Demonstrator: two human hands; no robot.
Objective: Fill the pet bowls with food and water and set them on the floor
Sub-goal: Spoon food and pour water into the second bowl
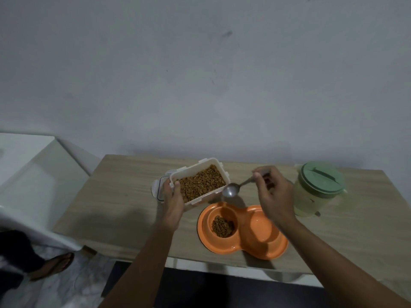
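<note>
Our left hand grips the near left corner of a white plastic container, thumb over the rim and fingers curled round the wall. The container is tilted and holds a deep layer of brown kibble. We cannot tell whether its underside touches the wooden surface. Just behind our left hand, the container's clear lid lies flat on the surface, partly hidden by the container. Our right hand pinches the handle of a metal spoon between thumb and curled fingers. The spoon slants down to the left, and its shiny scoop hangs between the container's right end and the far rim of the orange double bowl. The double bowl rests on the surface near its front edge, just below the container and under our right wrist. Its left compartment holds a small heap of kibble, and its right compartment shows bare orange. To the right, well apart from the container, a pale translucent jug stands upright with its green lid on; we cannot tell how full it is. The surface stands against a plain grey wall. A white cabinet stands at the left, and below it a foot in a sandal rests on the patterned floor.
</note>
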